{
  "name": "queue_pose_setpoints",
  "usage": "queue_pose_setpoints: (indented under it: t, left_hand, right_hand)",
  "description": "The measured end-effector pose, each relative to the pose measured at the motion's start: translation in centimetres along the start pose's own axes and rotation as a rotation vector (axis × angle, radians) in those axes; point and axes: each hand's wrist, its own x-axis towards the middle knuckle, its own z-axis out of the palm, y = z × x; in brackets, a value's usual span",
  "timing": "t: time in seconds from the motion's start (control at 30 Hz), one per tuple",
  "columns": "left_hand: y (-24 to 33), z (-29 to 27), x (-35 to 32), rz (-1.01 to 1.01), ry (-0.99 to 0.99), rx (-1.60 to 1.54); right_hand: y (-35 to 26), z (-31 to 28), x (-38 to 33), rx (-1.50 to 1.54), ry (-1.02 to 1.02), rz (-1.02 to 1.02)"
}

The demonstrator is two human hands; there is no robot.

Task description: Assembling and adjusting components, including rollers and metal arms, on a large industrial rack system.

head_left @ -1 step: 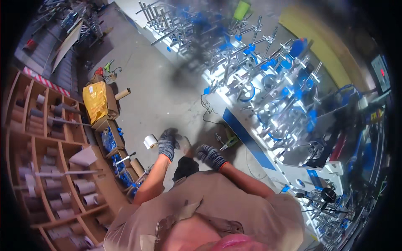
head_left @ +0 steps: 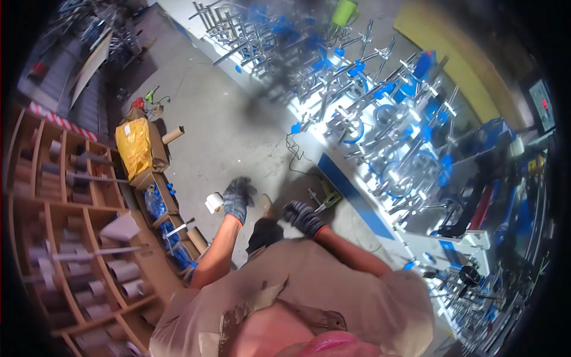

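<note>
So your gloved left hand has that white roll just off its left side, and I honestly can't tell if you're touching it. Fingers are too blurry to say whether they're spread or pinching something. Your gloved right hand has bent fingers, but I can't tell what that grip's doing either. The green power tool lies on the floor, just beside it, between that hand and the white bench.
</note>
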Motion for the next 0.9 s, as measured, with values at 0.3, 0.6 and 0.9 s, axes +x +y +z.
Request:
queue_pose_setpoints:
  t: [0.3,0.6,0.9]
  left_hand:
    - [16.7,1.5,23.5,0.169,-0.367,0.165]
    - [25.8,18.3,42.9,0.553,-0.753,0.506]
    - [9.9,32.1,52.0,0.931,-0.33,0.918]
  right_hand:
    - [-6.0,-3.6,19.2,0.429,0.443,0.107]
    - [-11.1,-19.1,37.0,0.806,1.086,-0.136]
    - [2.2,-25.1,50.0,0.128,1.289,0.342]
